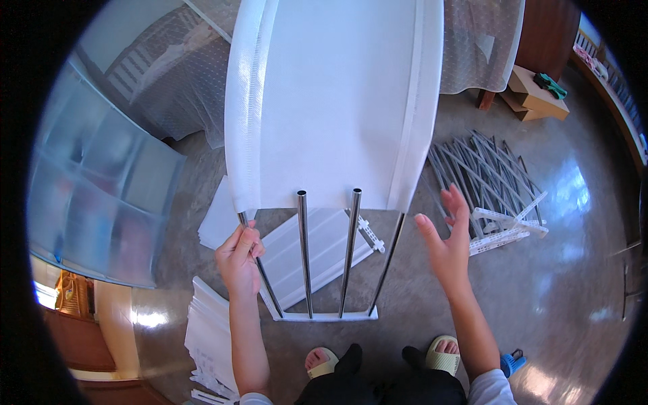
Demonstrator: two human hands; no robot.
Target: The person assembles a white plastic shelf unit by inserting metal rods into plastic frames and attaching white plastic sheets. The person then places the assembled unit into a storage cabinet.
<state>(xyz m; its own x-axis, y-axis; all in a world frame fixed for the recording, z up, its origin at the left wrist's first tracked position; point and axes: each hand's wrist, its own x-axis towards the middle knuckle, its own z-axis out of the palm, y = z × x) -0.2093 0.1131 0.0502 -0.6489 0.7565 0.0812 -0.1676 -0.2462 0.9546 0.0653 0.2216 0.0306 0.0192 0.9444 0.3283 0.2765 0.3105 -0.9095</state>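
Note:
My left hand (240, 255) grips the leftmost metal tube (268, 286) just below the lower edge of a long white fabric panel (334, 111). That tube and the rightmost tube (387, 263) run up into the panel's side sleeves. Between them rise two inner tubes (306, 253) with bare upper ends, in front of the fabric. All of them meet a white plastic bar (329, 317) at the bottom. To the right of the panel, my right hand (450, 243) is raised with its fingers apart, holding nothing.
Loose metal tubes (486, 177) and white perforated plastic pieces (509, 228) lie on the floor at right. White sheets (207, 324) lie at left, near a translucent-covered rack (101, 177). Behind the panel is another white fabric piece (309, 258). Cardboard boxes (536, 96) stand at upper right.

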